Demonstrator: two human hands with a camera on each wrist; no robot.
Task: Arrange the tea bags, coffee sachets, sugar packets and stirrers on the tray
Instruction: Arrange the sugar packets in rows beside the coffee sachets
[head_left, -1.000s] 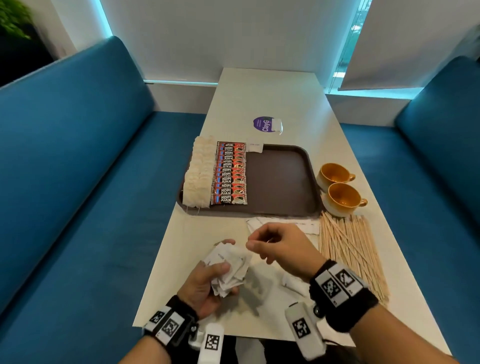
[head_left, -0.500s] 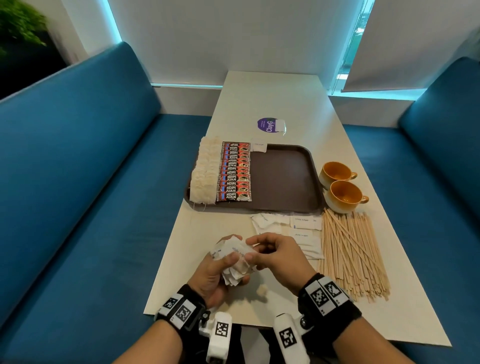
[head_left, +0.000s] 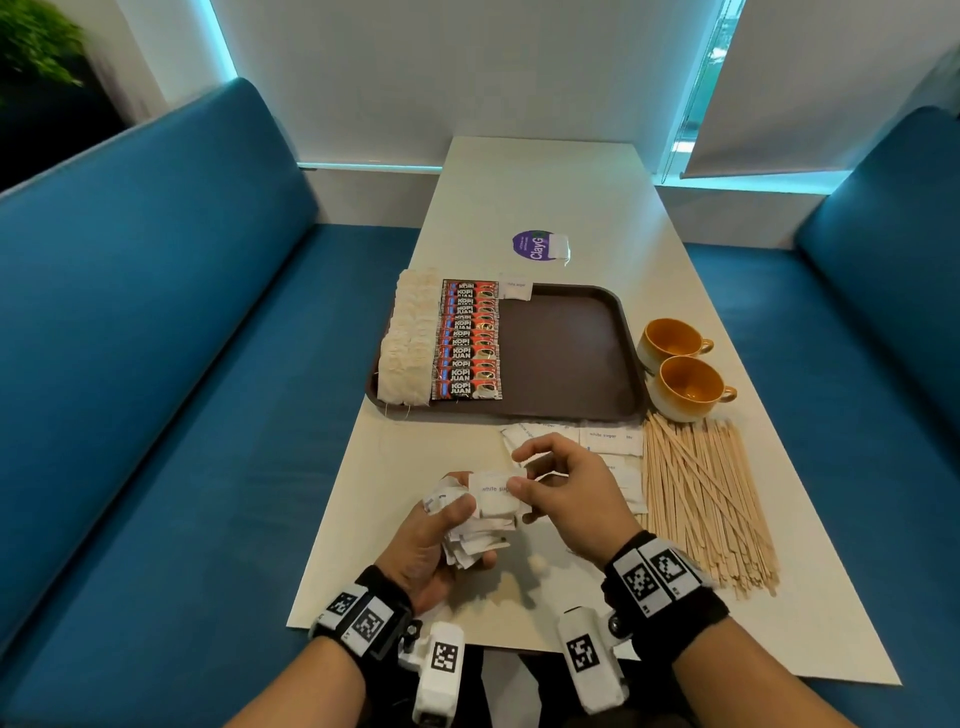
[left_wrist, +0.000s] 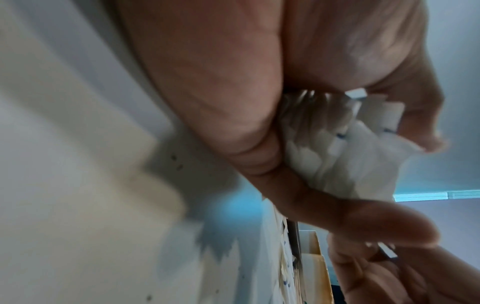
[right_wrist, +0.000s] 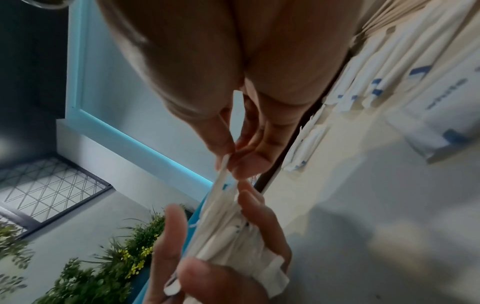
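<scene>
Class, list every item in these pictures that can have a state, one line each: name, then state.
left hand: grips a bunch of sugar packets
right hand: pinches the top sugar packet
tray: right part bare
tea bags: in a row on the tray's left edge
coffee sachets: in an overlapping row on the tray
stirrers: loose on the table
two cups: upright, empty

A crumpled bunch of white sugar packets (head_left: 470, 525) sits in the left hand's (head_left: 431, 545) grip; the top packet (head_left: 496, 491), printed "white sugar", is pinched by the right hand (head_left: 566, 499) just above it.
</scene>
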